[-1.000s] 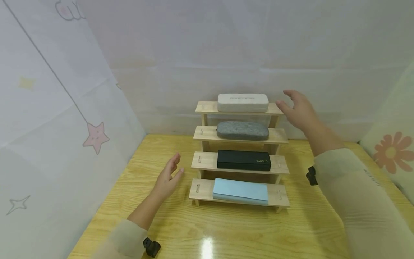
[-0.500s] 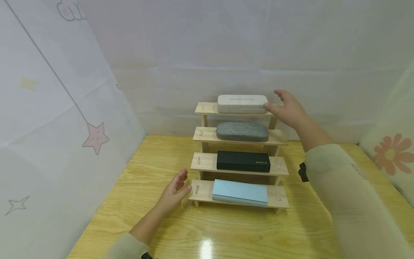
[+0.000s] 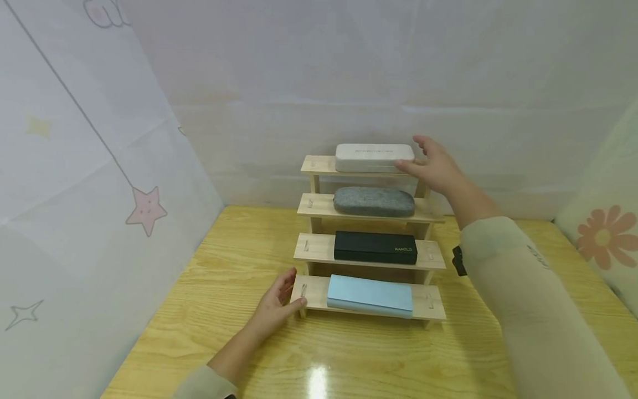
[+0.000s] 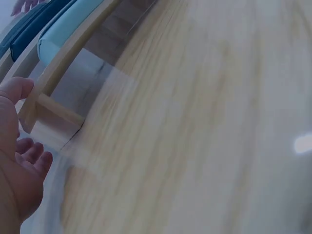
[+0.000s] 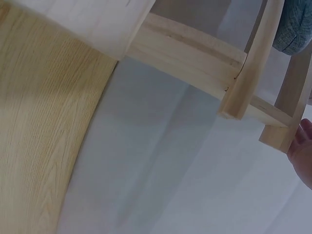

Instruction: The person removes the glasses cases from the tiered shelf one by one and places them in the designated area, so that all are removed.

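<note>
A stepped wooden rack point(image 3: 319, 206) stands on the table, one case on each step. On the top step lies a white glasses case point(image 3: 374, 158), its right end partly behind my right thumb. My right hand point(image 3: 438, 169) reaches around that end, thumb in front and fingers extended behind; in the right wrist view, part of this hand point(image 5: 303, 151) shows right at the top board's end. Below sit a grey fabric case point(image 3: 374, 201), a black case point(image 3: 374, 246) and a light blue case point(image 3: 370, 295). My left hand point(image 3: 273, 305) is at the bottom step's left end, fingers loosely bent.
The wood-grain table point(image 3: 279, 354) runs under the rack and has a bright reflection near the front. A pale cloth backdrop point(image 3: 279, 83) hangs close behind the rack. Printed cloth walls point(image 3: 89, 183) flank both sides.
My right hand has moved left from beside the rack to the white glasses case. My left hand has moved right and down to the bottom step's end. The cases stay in place.
</note>
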`<state>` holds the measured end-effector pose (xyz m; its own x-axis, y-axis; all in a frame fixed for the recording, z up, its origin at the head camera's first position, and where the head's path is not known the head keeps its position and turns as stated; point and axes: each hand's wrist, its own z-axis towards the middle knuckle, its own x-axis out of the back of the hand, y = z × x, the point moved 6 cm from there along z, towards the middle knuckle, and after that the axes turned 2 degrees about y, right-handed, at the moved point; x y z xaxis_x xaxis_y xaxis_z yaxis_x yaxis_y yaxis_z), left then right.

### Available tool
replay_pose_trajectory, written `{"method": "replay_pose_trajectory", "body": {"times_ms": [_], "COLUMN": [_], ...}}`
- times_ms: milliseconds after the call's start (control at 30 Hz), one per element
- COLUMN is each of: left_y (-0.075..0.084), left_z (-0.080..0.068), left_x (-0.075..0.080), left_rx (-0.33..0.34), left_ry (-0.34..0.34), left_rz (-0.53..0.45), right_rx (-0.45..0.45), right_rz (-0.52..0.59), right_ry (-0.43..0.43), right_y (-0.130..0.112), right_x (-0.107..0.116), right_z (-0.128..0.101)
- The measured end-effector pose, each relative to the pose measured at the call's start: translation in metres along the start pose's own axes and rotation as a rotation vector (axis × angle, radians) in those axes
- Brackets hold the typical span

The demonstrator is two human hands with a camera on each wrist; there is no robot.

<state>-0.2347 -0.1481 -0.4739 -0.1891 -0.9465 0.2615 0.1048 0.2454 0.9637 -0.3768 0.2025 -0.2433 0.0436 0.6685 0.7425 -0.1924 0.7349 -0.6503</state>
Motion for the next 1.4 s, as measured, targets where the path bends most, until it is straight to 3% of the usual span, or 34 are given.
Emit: {"method": "replay_pose_trajectory", "body": {"times_ms": [200,433,867,1400], "left_y": [-0.004,-0.009,-0.011,-0.012], "left_z": [-0.001,-0.004,-0.005,-0.007], "left_x": [-0.007,-0.01,-0.013,-0.012], "left_rx": [-0.023,0.009,-0.002,-0.015], "left_ry": [0.021,0.035,0.058,0.076], "left_rz": [-0.075,-0.144,-0.198,-0.182], "right_rx": [0.001,-0.005,-0.004,0.009], "right_rz": [-0.009,-0.012,-0.006,-0.058], "right_ry": [-0.015,-0.03,-0.037,0.001], "right_y": [-0.003,-0.004,-0.004,-0.004], "right_x": [-0.004,-0.009,-0.013,-0.015], "right_z": [0.003,0.005,0.008,0.009]}}
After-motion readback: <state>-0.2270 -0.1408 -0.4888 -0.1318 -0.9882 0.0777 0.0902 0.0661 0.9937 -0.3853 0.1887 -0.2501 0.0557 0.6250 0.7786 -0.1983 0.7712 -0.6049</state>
